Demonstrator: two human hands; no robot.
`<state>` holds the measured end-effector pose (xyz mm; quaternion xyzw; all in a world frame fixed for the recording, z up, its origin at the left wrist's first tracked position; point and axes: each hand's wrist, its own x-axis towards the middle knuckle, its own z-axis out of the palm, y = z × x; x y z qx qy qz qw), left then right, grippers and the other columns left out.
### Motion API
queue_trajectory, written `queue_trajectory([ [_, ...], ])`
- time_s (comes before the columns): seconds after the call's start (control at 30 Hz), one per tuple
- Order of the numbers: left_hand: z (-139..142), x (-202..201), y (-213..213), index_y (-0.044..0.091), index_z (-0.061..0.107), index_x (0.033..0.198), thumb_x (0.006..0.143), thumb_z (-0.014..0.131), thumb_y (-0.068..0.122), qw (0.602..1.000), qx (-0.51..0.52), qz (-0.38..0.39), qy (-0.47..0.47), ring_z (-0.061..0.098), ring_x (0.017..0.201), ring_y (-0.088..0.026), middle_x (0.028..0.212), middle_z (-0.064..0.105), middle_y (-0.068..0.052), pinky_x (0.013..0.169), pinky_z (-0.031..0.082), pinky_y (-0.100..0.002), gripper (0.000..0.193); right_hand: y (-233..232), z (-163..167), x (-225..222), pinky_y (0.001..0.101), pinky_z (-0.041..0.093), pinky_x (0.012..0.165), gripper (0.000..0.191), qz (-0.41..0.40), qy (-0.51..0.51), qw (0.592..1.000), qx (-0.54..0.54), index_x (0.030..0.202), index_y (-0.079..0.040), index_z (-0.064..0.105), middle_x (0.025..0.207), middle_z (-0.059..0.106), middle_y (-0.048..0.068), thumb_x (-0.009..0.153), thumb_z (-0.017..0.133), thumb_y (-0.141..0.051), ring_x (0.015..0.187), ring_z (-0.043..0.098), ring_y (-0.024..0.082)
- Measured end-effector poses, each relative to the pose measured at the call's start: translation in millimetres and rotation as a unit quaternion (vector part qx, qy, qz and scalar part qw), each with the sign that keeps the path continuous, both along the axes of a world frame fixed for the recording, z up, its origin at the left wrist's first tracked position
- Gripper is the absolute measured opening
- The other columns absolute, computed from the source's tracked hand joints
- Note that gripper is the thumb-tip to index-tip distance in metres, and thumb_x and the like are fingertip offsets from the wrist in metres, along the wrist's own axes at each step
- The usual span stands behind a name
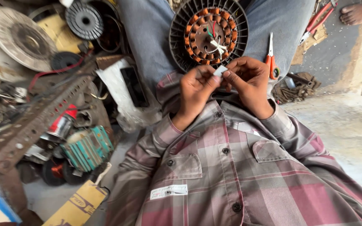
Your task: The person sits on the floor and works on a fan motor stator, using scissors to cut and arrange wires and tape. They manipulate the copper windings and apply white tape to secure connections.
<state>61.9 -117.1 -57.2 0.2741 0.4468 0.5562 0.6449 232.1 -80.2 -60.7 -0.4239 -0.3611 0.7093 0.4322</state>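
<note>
Both my hands meet in front of my chest, pinching a small white slip (220,71) between their fingertips. My left hand (195,88) grips its left edge, my right hand (250,81) its right edge. Just beyond them, a round black fan stator (208,33) with copper-wound coils rests on my lap between my jeans-clad legs. White, red and green wire ends stick out near its centre.
Orange-handled scissors (272,58) lie on my right thigh. Red-handled pliers (317,21) lie on the floor beyond, near a bare foot (359,12). To the left are heaped motor parts, a perforated metal angle bar (34,121), a green finned motor (89,148) and cardboard boxes.
</note>
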Motion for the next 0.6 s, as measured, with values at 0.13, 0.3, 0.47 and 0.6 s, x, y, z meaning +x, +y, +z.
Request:
queue_trajectory([
  [0.13, -12.8, 1.3, 5.8, -0.004, 0.065, 0.113, 0.099, 0.071, 0.003, 0.998, -0.056, 0.015, -0.019, 0.067, 0.084, -0.010, 0.099, 0.069, -0.005, 0.076, 0.056, -0.025, 0.017, 6.3, -8.3, 4.9, 0.0234, 0.049, 0.062, 0.007, 0.012, 0.013, 1.000, -0.019, 0.106, 0.005, 0.063, 0.086, 0.069, 0.009, 0.102, 0.068, 0.005, 0.067, 0.062, 0.010],
  [0.3, -10.3, 5.5, 8.7, 0.003, 0.062, 0.117, 0.098, 0.070, 0.005, 0.991, -0.122, 0.001, 0.050, 0.067, 0.072, -0.006, 0.095, 0.068, -0.003, 0.059, 0.053, -0.020, 0.022, 16.2, -16.1, 4.9, 0.0240, 0.048, 0.058, 0.008, 0.005, 0.127, 0.979, -0.160, 0.106, 0.002, 0.062, 0.086, 0.069, 0.009, 0.100, 0.066, 0.005, 0.069, 0.065, 0.013],
  [0.47, -8.4, 5.3, 20.9, 0.009, 0.055, 0.103, 0.094, 0.073, 0.003, 0.989, -0.122, 0.080, 0.001, 0.063, 0.065, -0.004, 0.086, 0.068, -0.003, 0.054, 0.050, -0.020, 0.021, 25.7, -16.5, 3.0, 0.0255, 0.049, 0.058, 0.012, 0.020, 0.078, 0.990, -0.115, 0.109, 0.002, 0.062, 0.093, 0.072, 0.014, 0.099, 0.065, 0.005, 0.069, 0.065, 0.015],
  [0.6, -11.5, 4.3, 34.7, 0.014, 0.044, 0.079, 0.089, 0.076, 0.002, 0.969, -0.219, 0.110, -0.003, 0.059, 0.054, -0.004, 0.078, 0.069, -0.002, 0.042, 0.042, -0.021, 0.035, 34.9, -16.1, 10.0, 0.0220, 0.046, 0.055, 0.012, 0.002, -0.027, 0.999, -0.016, 0.111, 0.003, 0.062, 0.095, 0.071, 0.014, 0.102, 0.067, 0.007, 0.061, 0.060, 0.011],
])
